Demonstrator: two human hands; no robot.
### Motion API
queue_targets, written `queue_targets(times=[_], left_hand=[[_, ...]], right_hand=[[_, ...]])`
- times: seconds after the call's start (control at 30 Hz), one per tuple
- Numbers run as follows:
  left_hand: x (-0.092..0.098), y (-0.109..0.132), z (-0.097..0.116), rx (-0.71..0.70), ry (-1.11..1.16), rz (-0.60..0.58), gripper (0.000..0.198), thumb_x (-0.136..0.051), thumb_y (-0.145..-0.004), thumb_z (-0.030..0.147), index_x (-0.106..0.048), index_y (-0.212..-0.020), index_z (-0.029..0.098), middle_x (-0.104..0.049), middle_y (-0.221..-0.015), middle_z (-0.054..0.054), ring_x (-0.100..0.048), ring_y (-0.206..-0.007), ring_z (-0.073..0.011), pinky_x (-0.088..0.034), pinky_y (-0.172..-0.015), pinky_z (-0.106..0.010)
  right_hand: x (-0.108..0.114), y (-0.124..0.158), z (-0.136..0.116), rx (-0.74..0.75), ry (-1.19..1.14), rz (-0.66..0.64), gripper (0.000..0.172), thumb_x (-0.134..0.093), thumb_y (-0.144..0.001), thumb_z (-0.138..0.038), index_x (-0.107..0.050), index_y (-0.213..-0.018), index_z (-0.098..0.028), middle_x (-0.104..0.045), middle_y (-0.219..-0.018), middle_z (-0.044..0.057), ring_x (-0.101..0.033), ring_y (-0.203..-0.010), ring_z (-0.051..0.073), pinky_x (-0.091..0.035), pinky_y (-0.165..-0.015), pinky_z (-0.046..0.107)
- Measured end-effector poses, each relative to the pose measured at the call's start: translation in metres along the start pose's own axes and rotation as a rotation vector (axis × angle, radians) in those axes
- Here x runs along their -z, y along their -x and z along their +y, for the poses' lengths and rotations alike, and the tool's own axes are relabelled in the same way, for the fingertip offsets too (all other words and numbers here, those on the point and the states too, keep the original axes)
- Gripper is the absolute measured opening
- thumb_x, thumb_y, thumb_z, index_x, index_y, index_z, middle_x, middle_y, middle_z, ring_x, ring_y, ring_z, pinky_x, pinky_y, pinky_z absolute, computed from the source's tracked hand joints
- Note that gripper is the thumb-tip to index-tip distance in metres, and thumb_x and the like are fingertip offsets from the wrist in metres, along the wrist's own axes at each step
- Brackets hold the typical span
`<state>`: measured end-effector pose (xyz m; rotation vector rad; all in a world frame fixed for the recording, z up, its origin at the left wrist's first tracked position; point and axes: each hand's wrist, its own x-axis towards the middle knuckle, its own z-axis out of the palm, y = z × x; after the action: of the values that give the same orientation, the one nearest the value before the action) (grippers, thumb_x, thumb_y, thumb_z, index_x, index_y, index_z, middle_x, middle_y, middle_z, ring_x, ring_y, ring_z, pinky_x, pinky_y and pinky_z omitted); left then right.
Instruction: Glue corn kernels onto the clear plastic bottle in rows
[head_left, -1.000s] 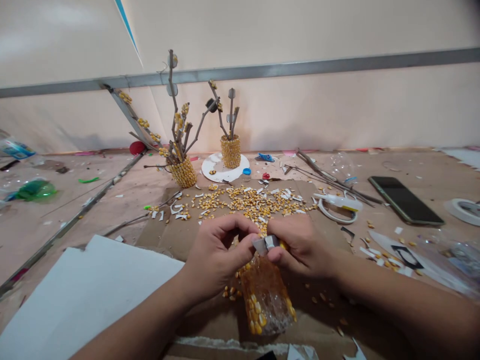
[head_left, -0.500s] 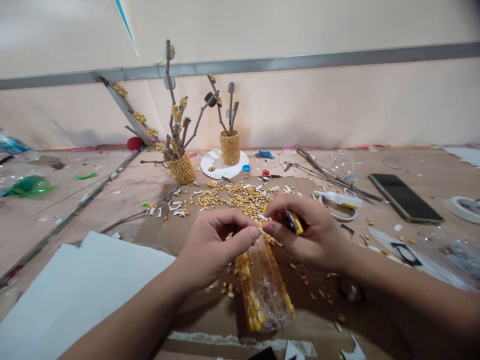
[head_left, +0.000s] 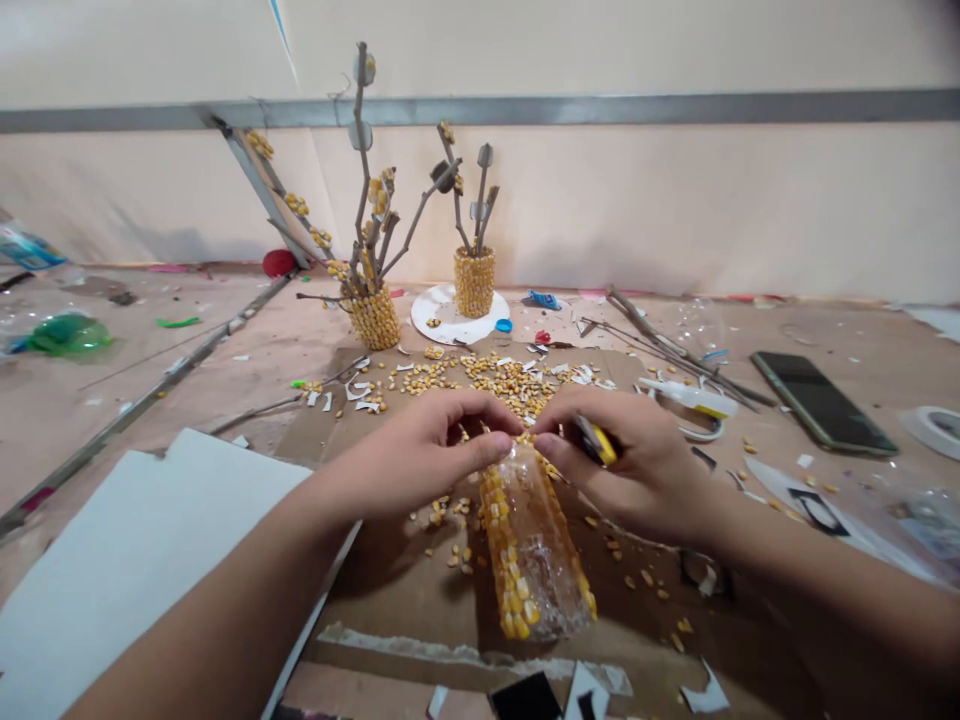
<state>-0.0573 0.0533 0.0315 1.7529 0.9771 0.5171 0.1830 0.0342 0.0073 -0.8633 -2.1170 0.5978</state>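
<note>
On the cardboard lies a clear plastic cylinder [head_left: 544, 580], with corn kernels stuck along its sides and a bare strip on top. My left hand [head_left: 457, 445] is closed in a pinch at the cylinder's far end; whatever is between its thumb and fingertips is too small to make out. Close against it, my right hand [head_left: 622, 455] also pinches with thumb and forefinger. Tucked in the right hand's curled fingers is a yellow and black utility knife [head_left: 598, 440], mostly hidden. Loose corn kernels [head_left: 506, 380] spread over the cardboard just beyond both hands.
Two kernel-covered pots with twigs stand behind, one pot [head_left: 475, 283] on a white disc [head_left: 431, 322], the other pot [head_left: 373, 318] to its left. A glue gun [head_left: 694, 398], phone [head_left: 825, 400] and tape roll [head_left: 937, 430] lie right. White board [head_left: 142, 560] lies left.
The view has shifted a little, so the background sits further right. My two hands have come slightly closer together at the cylinder's far end, both still pinching.
</note>
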Motion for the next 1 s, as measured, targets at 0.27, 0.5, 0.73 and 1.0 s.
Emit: queue_targets(times=[0.27,0.5,0.73,1.0], left_hand=[[0.011,-0.005,-0.019,0.046,-0.345,-0.191,0.024,-0.073,-0.084,0.021,-0.077,-0.108,0.023,-0.078,-0.111,-0.006,-0.070,-0.107,-0.0277,-0.051,-0.092,-0.037],[0.003,-0.007,-0.015,0.015,-0.263,-0.165,0.020,-0.075,-0.084,0.025,-0.077,-0.104,0.022,-0.080,-0.108,-0.005,-0.071,-0.102,-0.0263,-0.050,-0.090,-0.035],[0.001,-0.007,-0.012,-0.054,-0.194,-0.186,0.015,-0.074,-0.085,0.024,-0.078,-0.099,0.022,-0.080,-0.098,-0.002,-0.071,-0.093,-0.0232,-0.051,-0.083,-0.032],[0.001,-0.006,-0.007,-0.070,-0.181,-0.226,0.013,-0.074,-0.086,0.023,-0.077,-0.098,0.020,-0.080,-0.098,-0.003,-0.071,-0.091,-0.0228,-0.051,-0.081,-0.031]], right_hand=[[-0.004,-0.006,-0.007,-0.410,-0.068,-0.320,0.023,-0.060,-0.096,-0.031,-0.066,-0.077,-0.018,-0.051,-0.063,-0.004,-0.043,-0.059,0.011,-0.033,-0.053,0.025],[-0.001,-0.010,0.001,-0.542,-0.306,-0.315,0.014,-0.066,-0.089,-0.031,-0.067,-0.081,-0.019,-0.053,-0.065,-0.004,-0.045,-0.056,0.011,-0.037,-0.052,0.025],[0.000,-0.008,0.017,-0.583,-0.433,-0.335,0.020,-0.077,-0.087,-0.035,-0.063,-0.087,-0.020,-0.058,-0.074,-0.001,-0.050,-0.063,0.013,-0.040,-0.053,0.025],[0.001,-0.007,0.017,-0.589,-0.502,-0.318,0.026,-0.082,-0.080,-0.036,-0.064,-0.090,-0.021,-0.059,-0.076,-0.001,-0.053,-0.068,0.015,-0.043,-0.059,0.026]])
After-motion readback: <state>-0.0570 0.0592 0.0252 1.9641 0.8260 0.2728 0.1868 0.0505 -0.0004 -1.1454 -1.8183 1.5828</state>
